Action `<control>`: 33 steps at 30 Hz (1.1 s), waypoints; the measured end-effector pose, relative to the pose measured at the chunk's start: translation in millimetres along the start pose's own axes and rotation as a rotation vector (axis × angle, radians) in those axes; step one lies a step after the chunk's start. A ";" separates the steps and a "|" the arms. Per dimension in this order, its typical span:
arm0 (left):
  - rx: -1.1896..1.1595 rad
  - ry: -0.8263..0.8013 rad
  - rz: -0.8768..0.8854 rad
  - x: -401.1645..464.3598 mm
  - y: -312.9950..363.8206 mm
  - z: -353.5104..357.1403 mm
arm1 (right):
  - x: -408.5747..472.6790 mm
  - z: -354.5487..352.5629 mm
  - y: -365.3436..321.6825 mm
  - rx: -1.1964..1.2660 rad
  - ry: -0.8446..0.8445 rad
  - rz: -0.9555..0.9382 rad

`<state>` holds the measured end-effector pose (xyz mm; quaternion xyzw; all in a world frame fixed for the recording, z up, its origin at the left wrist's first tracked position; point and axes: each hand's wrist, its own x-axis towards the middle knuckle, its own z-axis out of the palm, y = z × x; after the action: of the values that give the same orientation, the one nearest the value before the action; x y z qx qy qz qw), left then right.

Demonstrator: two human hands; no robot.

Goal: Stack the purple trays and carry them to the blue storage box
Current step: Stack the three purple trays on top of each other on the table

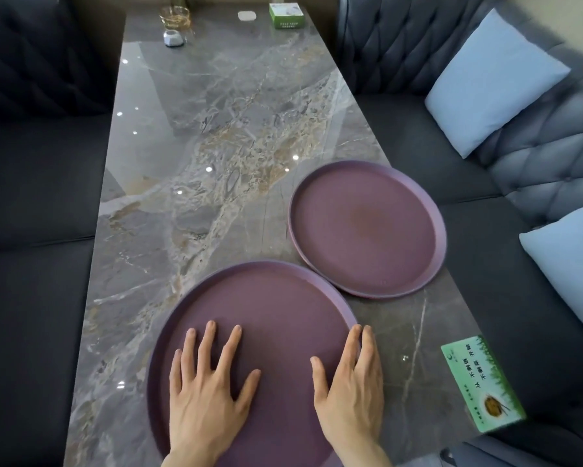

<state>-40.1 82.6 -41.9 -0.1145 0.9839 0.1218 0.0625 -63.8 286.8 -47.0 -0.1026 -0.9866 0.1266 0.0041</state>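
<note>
Two round purple trays lie flat on a grey marble table [189, 170]. The near tray [269, 305] is at the front edge, and the far tray [367, 230] sits behind it to the right, their rims almost touching. My left hand [205, 389] rests palm down with fingers spread inside the near tray. My right hand [350, 382] lies on that tray's right side, thumb on its floor and fingertips at its right rim. Whether the right hand grips the rim is unclear. No blue storage box is in view.
A green card box [482, 382] lies at the table's front right corner. At the far end stand a green tissue box [286, 15], a glass [175, 15], a small white object [173, 38] and a white disc [247, 15]. Dark sofas flank the table, with light blue cushions [492, 79] on the right.
</note>
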 end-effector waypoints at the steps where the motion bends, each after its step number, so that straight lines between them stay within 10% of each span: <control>1: 0.015 -0.004 -0.006 3.9 0.6 -4.6 | 2.1 -4.1 2.1 0.017 -0.003 -0.003; 6: 0.069 -0.013 -0.051 36.7 23.2 -37.3 | 36.2 -36.3 31.5 0.150 0.045 -0.040; 12: -0.412 0.090 -0.293 118.0 101.6 -61.6 | 138.4 -90.7 88.7 0.281 0.136 0.304; 26: -0.709 -0.182 -0.421 268.6 191.0 -41.5 | 305.3 -95.5 137.6 0.697 -0.359 0.556; 33: -1.145 -0.126 -0.416 262.6 203.8 -41.4 | 301.4 -100.6 112.4 0.715 -0.233 0.576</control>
<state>-346.7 209.3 4.3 -0.3120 0.7137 0.6230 0.0714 -332.7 479.6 16.9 -0.3494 -0.8065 0.4648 -0.1066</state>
